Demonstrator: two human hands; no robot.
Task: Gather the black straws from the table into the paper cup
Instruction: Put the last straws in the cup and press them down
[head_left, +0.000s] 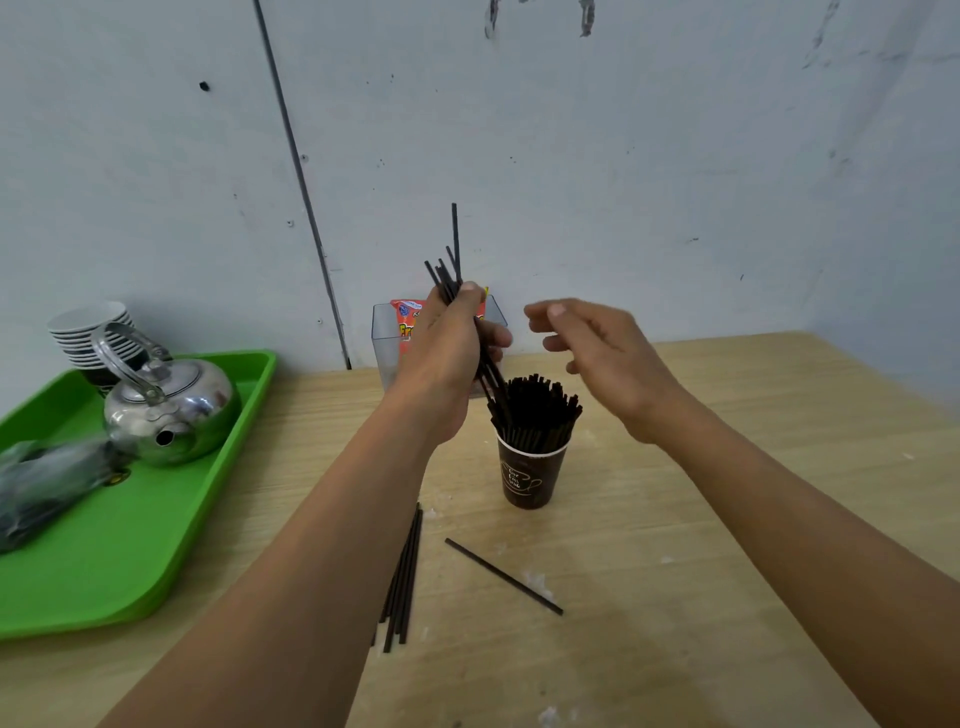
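A dark brown paper cup (529, 478) stands mid-table, packed with upright black straws (540, 410). My left hand (447, 358) grips a bundle of black straws (451, 270) just above and left of the cup; their lower ends reach the cup's rim. One straw sticks up higher than the rest. My right hand (597, 353) hovers above and right of the cup, fingers relaxed and holding nothing. A few loose straws (405, 577) lie together on the table by my left forearm. A single straw (503, 576) lies diagonally in front of the cup.
A green tray (119, 545) at the left holds a metal kettle (171, 410), a stack of paper cups (93, 332) and a dark wrapped bundle (47, 483). A clear box (387, 343) with a red packet stands against the wall behind the cup.
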